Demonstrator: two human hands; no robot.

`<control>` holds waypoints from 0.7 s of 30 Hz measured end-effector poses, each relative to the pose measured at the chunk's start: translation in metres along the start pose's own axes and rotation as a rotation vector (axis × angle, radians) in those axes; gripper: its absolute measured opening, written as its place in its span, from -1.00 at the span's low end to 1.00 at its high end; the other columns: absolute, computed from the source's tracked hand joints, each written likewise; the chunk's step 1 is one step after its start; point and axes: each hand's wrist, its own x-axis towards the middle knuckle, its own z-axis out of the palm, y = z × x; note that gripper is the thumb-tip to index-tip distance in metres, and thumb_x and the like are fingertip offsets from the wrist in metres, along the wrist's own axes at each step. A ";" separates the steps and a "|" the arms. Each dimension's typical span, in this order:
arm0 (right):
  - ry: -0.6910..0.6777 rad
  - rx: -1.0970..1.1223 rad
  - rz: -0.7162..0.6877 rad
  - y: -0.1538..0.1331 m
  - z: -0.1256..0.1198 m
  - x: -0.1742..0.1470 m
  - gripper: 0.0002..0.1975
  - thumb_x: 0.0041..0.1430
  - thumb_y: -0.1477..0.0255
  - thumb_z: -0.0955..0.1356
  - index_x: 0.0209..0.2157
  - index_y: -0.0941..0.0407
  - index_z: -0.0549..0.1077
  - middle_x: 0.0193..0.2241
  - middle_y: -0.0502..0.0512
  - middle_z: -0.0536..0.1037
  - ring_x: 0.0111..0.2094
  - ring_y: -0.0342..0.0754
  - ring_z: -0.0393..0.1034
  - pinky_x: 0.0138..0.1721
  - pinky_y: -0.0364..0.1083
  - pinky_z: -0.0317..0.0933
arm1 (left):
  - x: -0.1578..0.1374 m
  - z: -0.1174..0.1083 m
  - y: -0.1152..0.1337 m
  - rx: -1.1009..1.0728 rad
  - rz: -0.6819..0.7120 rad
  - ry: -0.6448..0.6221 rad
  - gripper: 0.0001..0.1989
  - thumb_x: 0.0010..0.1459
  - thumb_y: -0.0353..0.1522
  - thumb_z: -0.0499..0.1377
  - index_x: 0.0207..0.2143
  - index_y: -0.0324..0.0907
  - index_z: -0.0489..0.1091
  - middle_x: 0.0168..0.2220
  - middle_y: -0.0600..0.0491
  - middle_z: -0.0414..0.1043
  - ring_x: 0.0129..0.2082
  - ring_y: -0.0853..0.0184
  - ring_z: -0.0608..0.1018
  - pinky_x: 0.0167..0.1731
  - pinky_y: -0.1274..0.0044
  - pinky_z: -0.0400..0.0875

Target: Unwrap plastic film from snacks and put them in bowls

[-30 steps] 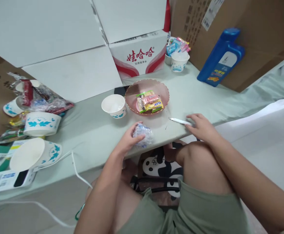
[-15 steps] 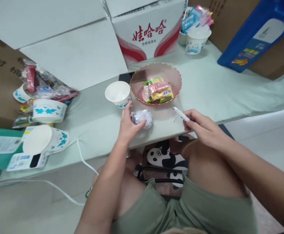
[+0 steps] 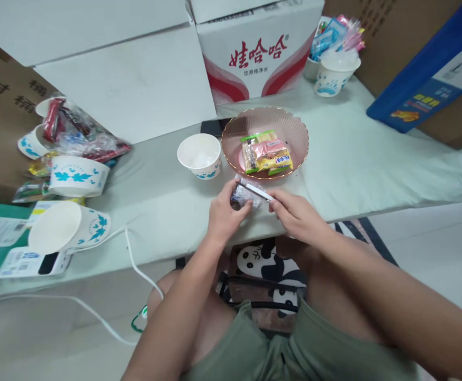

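Observation:
On the cloth-covered bench, my left hand (image 3: pixel 227 211) has its fingers and thumb closed around the side of a crinkly clear plastic-wrapped bundle (image 3: pixel 248 193). What lies inside the wrapping I cannot make out. My right hand (image 3: pixel 294 211) grips a slim white utility knife (image 3: pixel 260 192), whose dark narrow end lies across the top of the bundle near my left fingertips. Just behind sits a pink ribbed bowl (image 3: pixel 231 124) with a gold rim, holding several wrapped snacks (image 3: pixel 268 153). To its left stands a white paper cup (image 3: pixel 199 153) with blue leaf prints.
At left are paper cups (image 3: pixel 80 177), wrapped snacks (image 3: pixel 83 145) and a white device (image 3: pixel 32 263) by a white cable (image 3: pixel 135 256). White boxes (image 3: pixel 254 58) line the back. Toward the right stand a filled paper cup (image 3: pixel 336 74) and a blue jug (image 3: pixel 417 79).
My right hand has moved left, bringing the knife from beside the bowl onto the wrapped bundle. My left hand has closed in on the bundle. The camera view has shifted slightly.

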 end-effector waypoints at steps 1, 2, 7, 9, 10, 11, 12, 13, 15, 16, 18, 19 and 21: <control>0.001 -0.045 0.001 0.001 0.000 0.001 -0.69 0.37 0.38 0.17 -0.06 0.09 0.49 -0.23 0.13 0.64 -0.21 0.05 0.51 -0.18 -0.02 0.30 | 0.000 0.000 0.000 0.004 -0.008 -0.001 -0.44 0.03 -0.31 0.32 0.12 -0.12 0.37 0.05 -0.06 0.54 -0.06 0.17 0.59 -0.01 0.41 0.41; -0.006 -0.092 0.003 0.002 0.001 0.003 -0.68 0.37 0.39 0.18 -0.04 0.09 0.51 -0.16 0.15 0.65 -0.16 0.07 0.52 -0.15 -0.01 0.30 | 0.001 0.000 0.000 0.007 -0.019 0.001 -0.43 0.02 -0.31 0.33 0.12 -0.12 0.37 0.03 -0.06 0.55 -0.08 0.17 0.59 -0.02 0.41 0.42; -0.069 -0.283 0.056 0.013 -0.005 -0.002 -0.67 0.36 0.39 0.22 -0.01 0.04 0.56 -0.18 0.13 0.67 -0.22 0.07 0.54 -0.23 -0.04 0.32 | 0.004 -0.001 0.000 0.018 -0.045 0.012 -0.44 0.02 -0.28 0.34 0.10 -0.14 0.39 -0.03 -0.06 0.57 -0.16 0.20 0.59 -0.07 0.42 0.43; -0.070 -0.322 0.078 0.021 -0.012 -0.012 -0.69 0.35 0.37 0.24 -0.05 0.02 0.58 -0.25 0.12 0.67 -0.27 0.06 0.53 -0.27 -0.06 0.31 | 0.004 -0.002 0.001 0.017 -0.062 0.007 -0.44 0.02 -0.25 0.35 0.09 -0.13 0.40 -0.06 -0.05 0.57 -0.22 0.22 0.58 -0.11 0.42 0.43; -0.076 -0.332 0.090 0.026 -0.017 -0.019 -0.69 0.34 0.37 0.24 -0.07 0.01 0.59 -0.29 0.11 0.66 -0.29 0.05 0.53 -0.28 -0.06 0.30 | 0.004 -0.002 0.001 0.010 -0.072 0.002 -0.45 0.02 -0.24 0.35 0.08 -0.12 0.40 -0.08 -0.04 0.57 -0.24 0.23 0.58 -0.12 0.42 0.44; -0.085 -0.339 0.105 0.031 -0.023 -0.025 -0.69 0.34 0.37 0.24 -0.09 0.01 0.60 -0.32 0.10 0.66 -0.31 0.04 0.52 -0.30 -0.07 0.30 | 0.004 -0.002 0.000 0.003 -0.077 -0.001 -0.46 0.01 -0.24 0.35 0.07 -0.11 0.41 -0.10 -0.03 0.56 -0.24 0.22 0.58 -0.11 0.41 0.44; -0.089 -0.341 0.121 0.035 -0.029 -0.031 -0.69 0.34 0.37 0.23 -0.10 0.00 0.61 -0.34 0.09 0.65 -0.32 0.04 0.51 -0.30 -0.07 0.29 | 0.005 -0.002 -0.001 0.004 -0.070 0.010 -0.47 0.00 -0.24 0.35 0.05 -0.11 0.42 -0.09 -0.03 0.54 -0.19 0.20 0.57 -0.07 0.39 0.44; -0.079 -0.339 0.137 0.040 -0.035 -0.036 -0.68 0.34 0.36 0.23 -0.11 0.01 0.61 -0.35 0.09 0.64 -0.32 0.03 0.51 -0.30 -0.06 0.30 | 0.005 -0.002 -0.002 0.017 -0.051 0.039 -0.48 -0.02 -0.25 0.36 0.03 -0.11 0.42 -0.07 -0.05 0.52 -0.11 0.15 0.56 0.00 0.35 0.42; -0.021 -0.339 0.173 0.049 -0.046 -0.044 -0.66 0.32 0.35 0.22 -0.10 0.02 0.62 -0.31 0.12 0.61 -0.31 0.03 0.50 -0.26 -0.04 0.31 | 0.005 -0.002 -0.005 0.074 0.022 0.139 -0.45 -0.06 -0.26 0.37 0.02 -0.14 0.40 0.04 -0.12 0.42 0.10 0.05 0.47 0.17 0.26 0.31; 0.018 -0.348 0.195 0.054 -0.051 -0.046 -0.65 0.31 0.35 0.22 -0.10 0.03 0.62 -0.29 0.14 0.59 -0.29 0.04 0.49 -0.24 -0.02 0.31 | 0.005 -0.002 -0.007 0.106 0.067 0.189 -0.40 -0.08 -0.24 0.38 0.04 -0.16 0.38 0.10 -0.16 0.35 0.19 0.01 0.40 0.24 0.22 0.24; 0.076 -0.392 0.251 0.062 -0.058 -0.046 -0.65 0.29 0.35 0.23 -0.08 0.03 0.61 -0.24 0.19 0.55 -0.24 0.09 0.48 -0.20 0.03 0.32 | 0.005 -0.003 -0.009 0.142 0.142 0.223 -0.30 -0.13 -0.19 0.40 0.08 -0.20 0.33 0.17 -0.22 0.26 0.26 -0.02 0.31 0.29 0.19 0.16; 0.094 -0.433 0.288 0.065 -0.059 -0.045 -0.65 0.27 0.35 0.24 -0.07 0.03 0.61 -0.23 0.21 0.54 -0.20 0.14 0.48 -0.18 0.07 0.32 | 0.005 -0.003 -0.009 0.141 0.157 0.202 -0.27 -0.13 -0.17 0.41 0.09 -0.20 0.32 0.16 -0.22 0.27 0.25 -0.01 0.32 0.27 0.19 0.19; 0.164 -0.531 0.346 0.068 -0.059 -0.042 -0.63 0.23 0.35 0.26 -0.03 0.05 0.59 -0.16 0.29 0.53 -0.11 0.28 0.44 -0.12 0.21 0.30 | 0.004 -0.004 -0.008 0.124 0.131 0.143 -0.39 -0.07 -0.17 0.38 0.03 -0.18 0.36 0.08 -0.17 0.36 0.14 0.06 0.42 0.17 0.26 0.31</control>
